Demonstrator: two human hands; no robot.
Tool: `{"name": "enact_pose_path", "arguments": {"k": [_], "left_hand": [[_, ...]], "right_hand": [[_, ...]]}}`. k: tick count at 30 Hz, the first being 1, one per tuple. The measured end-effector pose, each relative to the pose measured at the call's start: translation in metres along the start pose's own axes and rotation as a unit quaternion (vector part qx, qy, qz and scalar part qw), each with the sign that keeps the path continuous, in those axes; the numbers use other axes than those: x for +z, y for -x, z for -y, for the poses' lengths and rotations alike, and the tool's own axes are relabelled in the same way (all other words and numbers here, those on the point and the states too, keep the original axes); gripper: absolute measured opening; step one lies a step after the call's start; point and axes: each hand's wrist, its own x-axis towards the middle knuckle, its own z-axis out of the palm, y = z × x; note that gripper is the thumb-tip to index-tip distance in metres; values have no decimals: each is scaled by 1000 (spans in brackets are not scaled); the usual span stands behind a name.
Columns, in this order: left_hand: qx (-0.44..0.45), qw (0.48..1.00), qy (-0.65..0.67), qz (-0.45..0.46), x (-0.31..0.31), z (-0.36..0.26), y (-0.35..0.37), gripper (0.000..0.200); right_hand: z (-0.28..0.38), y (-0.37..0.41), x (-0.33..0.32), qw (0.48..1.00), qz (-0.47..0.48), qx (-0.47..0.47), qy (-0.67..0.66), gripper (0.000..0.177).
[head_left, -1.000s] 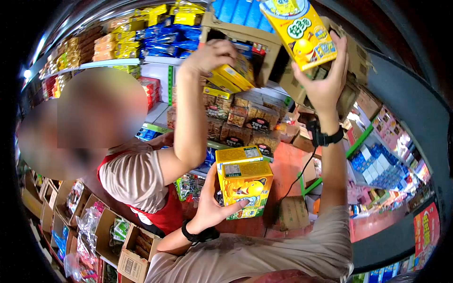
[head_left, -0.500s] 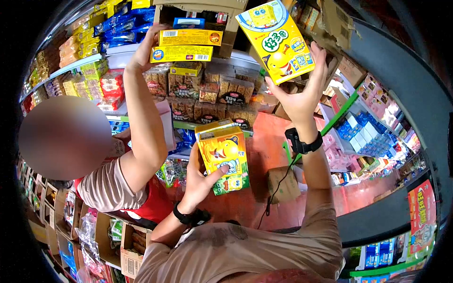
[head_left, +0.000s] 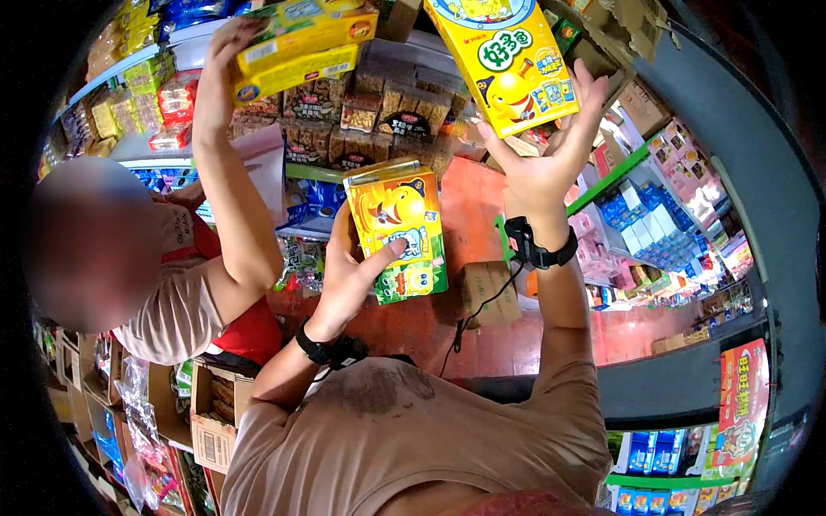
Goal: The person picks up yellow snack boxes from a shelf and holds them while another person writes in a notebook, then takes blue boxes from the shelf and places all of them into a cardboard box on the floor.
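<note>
Far left, a co-worker's hand [head_left: 225, 47] is raised to the upper shelving, gripping flat yellow cartons [head_left: 297, 43]. Centre, the person's left hand [head_left: 348, 275] is closed round a small yellow box [head_left: 400, 228], thumb across the printed front and fingers behind. The box is upright at chest height, in front of the brown snack packs [head_left: 404, 112]. It has a cartoon face and a green band at the bottom, and its corners look sharp and undented. Right of it, the right hand [head_left: 538, 163] props a large yellow box [head_left: 508, 64] overhead, fingers splayed wide against the back and lower edge. This box is tilted, with a cartoon face and green lettering. Judgement: mid-lift, boxes going up toward the high shelves. The next move calls for a steadier hold on the raised box, which is balanced more than clasped. Further right are shelves of blue and pink packs [head_left: 645, 241].
</note>
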Motion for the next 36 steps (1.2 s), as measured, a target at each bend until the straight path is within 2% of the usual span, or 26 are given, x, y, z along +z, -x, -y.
{"name": "enact_pose_path", "arguments": {"k": [7,10,19,22,25,26,29,31,33,35,36], "left_hand": [[-14,1000,12,-5,1,0,-1,80],[-9,1000,0,-7,-2,0,-1,80],[-11,999,-13,-30,-10,1,-1,73],[9,998,40,-44,-10,3,-2,68],[0,994,80,-75,-15,14,-11,61],[-14,990,114,-85,-15,15,-12,59],[-38,981,157,-107,-12,14,-16,51],[-44,977,163,-130,-14,20,-17,48],[-40,975,192,-100,-18,27,-19,45],[-46,975,170,-132,-16,29,-19,46],[-36,974,177,-134,-17,32,-19,47]], "right_hand": [[-5,7,8,998,-30,29,-50,118],[-1,8,6,1000,4,7,1,120],[3,14,14,1000,-9,2,-7,119],[16,15,13,1000,12,3,13,119],[39,43,17,995,34,73,-60,117],[61,46,11,988,117,78,-62,125],[76,63,15,986,160,51,7,125],[75,73,17,985,159,72,-16,124],[72,78,14,984,138,108,-15,118],[63,87,13,988,110,99,-39,119],[65,90,11,985,104,122,-61,121]]}}
